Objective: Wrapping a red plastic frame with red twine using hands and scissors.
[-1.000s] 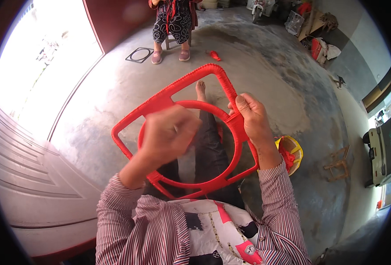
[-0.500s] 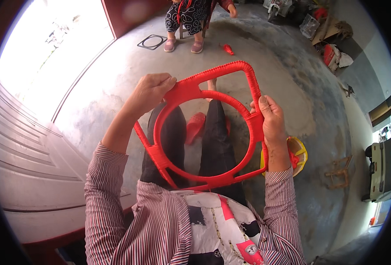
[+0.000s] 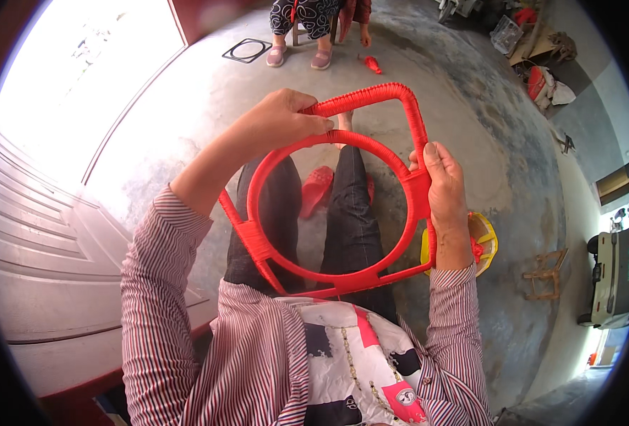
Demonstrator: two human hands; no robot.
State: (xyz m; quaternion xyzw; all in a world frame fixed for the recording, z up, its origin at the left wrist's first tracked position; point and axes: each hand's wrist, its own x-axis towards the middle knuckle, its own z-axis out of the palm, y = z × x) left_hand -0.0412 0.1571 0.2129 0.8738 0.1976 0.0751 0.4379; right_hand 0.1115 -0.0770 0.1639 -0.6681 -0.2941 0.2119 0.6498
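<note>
Above my lap I hold a red frame (image 3: 419, 192), a rounded square joined to an inner ring and wound with red cord or strip. My left hand (image 3: 286, 121) is closed over its far-left part, where a wide red band joins square and ring; the palm hides most of that band. On the right side my right hand (image 3: 444, 174) grips the outer bar beside another band, thumb on top, fingers behind. Through the ring show my dark trouser legs and a red slipper (image 3: 316, 190) on the floor.
A yellow container (image 3: 483, 245) with red material inside stands right of my legs. Ahead, a seated person (image 3: 314, 21) has a dark unwrapped frame (image 3: 247, 50) and a red bundle (image 3: 373, 64) on the floor nearby. A small wooden stool (image 3: 546, 273) lies at right.
My left hand has slid along the frame, away from me and to the right, now covering the far-left band. The frame has shifted slightly. The seated person's arm has lowered toward the red bundle.
</note>
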